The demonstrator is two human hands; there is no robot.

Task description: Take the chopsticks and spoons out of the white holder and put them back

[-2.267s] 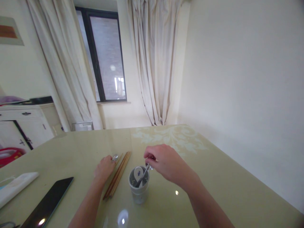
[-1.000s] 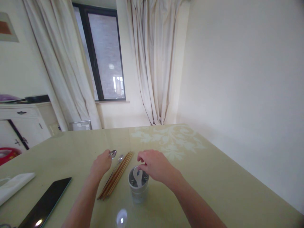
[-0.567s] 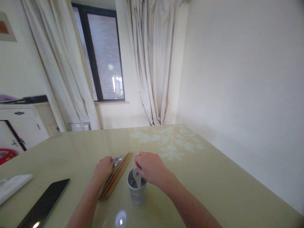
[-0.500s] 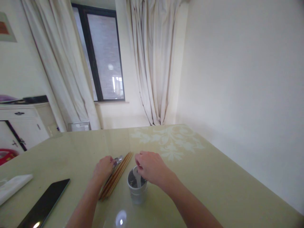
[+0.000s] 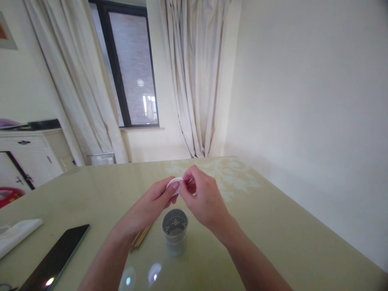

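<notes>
My left hand is closed round a white spoon, with its thumb lying across the rounded bowl. At the same spoon's right edge, the fingertips of my right hand are pinched together; the rest of the spoon is hidden by the hands. Both hands are raised above a grey cup, which stands upright on the table with a pattern of small holes visible inside its bottom. To the cup's left lie several wooden chopsticks, mostly hidden under my left hand and forearm.
A black tablet or phone lies on the table's left side, beside a white flat object. The greenish tabletop meets a wall on the right. A white cabinet stands at the far left.
My right hand has lifted the white spoon up out of the cup. My left hand has left the chopsticks and metal cutlery, moved right and taken hold of the spoon too.
</notes>
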